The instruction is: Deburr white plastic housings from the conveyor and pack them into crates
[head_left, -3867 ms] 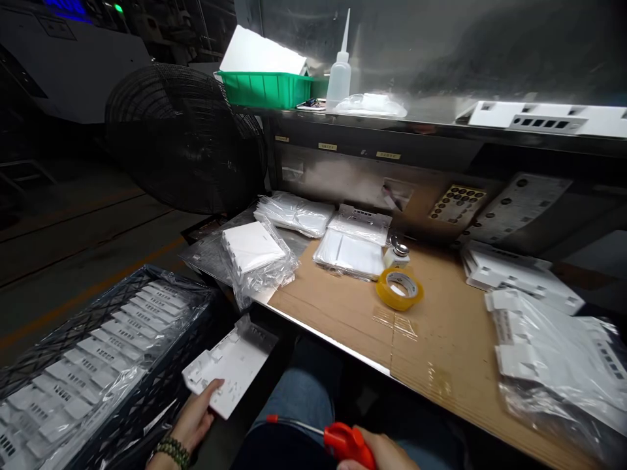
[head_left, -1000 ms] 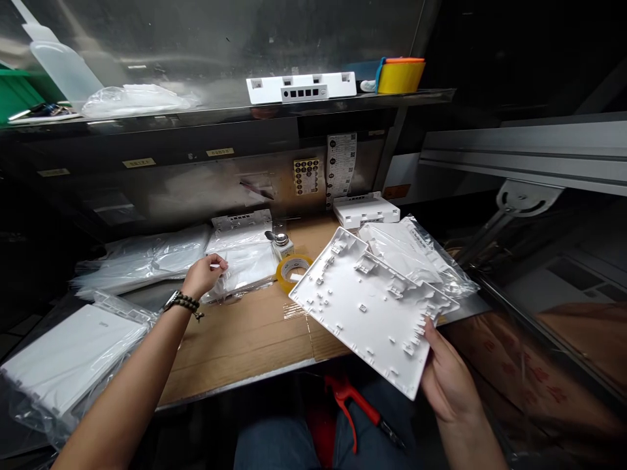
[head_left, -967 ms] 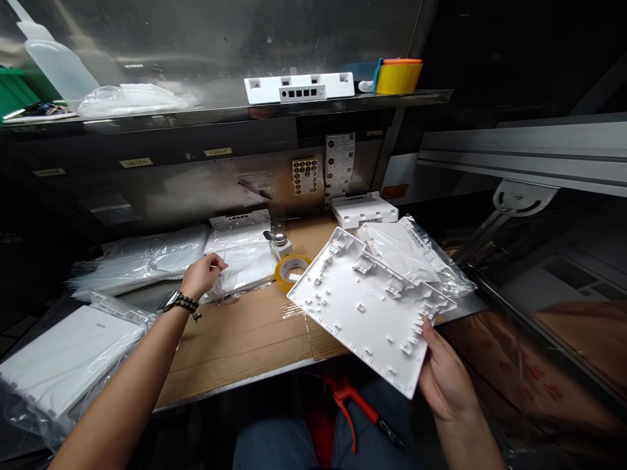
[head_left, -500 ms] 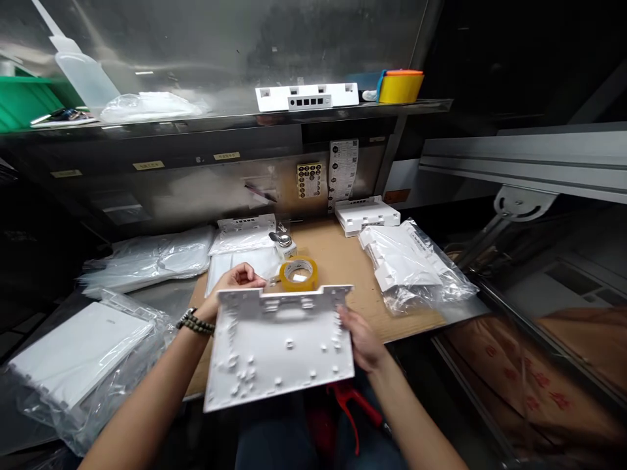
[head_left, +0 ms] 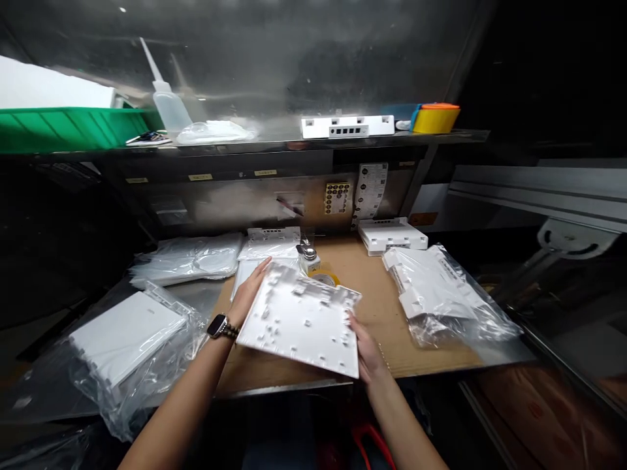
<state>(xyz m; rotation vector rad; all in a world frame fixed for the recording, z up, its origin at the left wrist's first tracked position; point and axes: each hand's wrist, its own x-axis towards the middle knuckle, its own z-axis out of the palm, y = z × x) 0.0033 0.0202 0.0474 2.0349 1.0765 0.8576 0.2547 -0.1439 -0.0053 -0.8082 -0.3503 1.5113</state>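
A white moulded plastic cover [head_left: 304,323], studded with small posts and with a notch in its far edge, is held tilted above the bench in front of me. My right hand [head_left: 368,352] grips its right edge, with the fingers partly hidden behind it. Along the upper left edge lies my left hand [head_left: 249,294], closed on the cover, its fingertips near the far corner. Just beyond the cover are a roll of yellow tape [head_left: 326,278], partly hidden, and a small bottle with a metal top [head_left: 309,258].
Bagged white covers lie at left [head_left: 130,329] and right [head_left: 435,287]. Clear plastic bags [head_left: 191,258] and a white housing [head_left: 392,235] stand farther back. The shelf holds a green bin [head_left: 73,130], a squeeze bottle [head_left: 171,111] and another white housing [head_left: 347,127]. A metal rail [head_left: 533,189] juts in from the right.
The cover has turned clockwise and risen over the bench, now covering much of the tape roll. My left hand has come onto its left edge. The view has shifted left and up.
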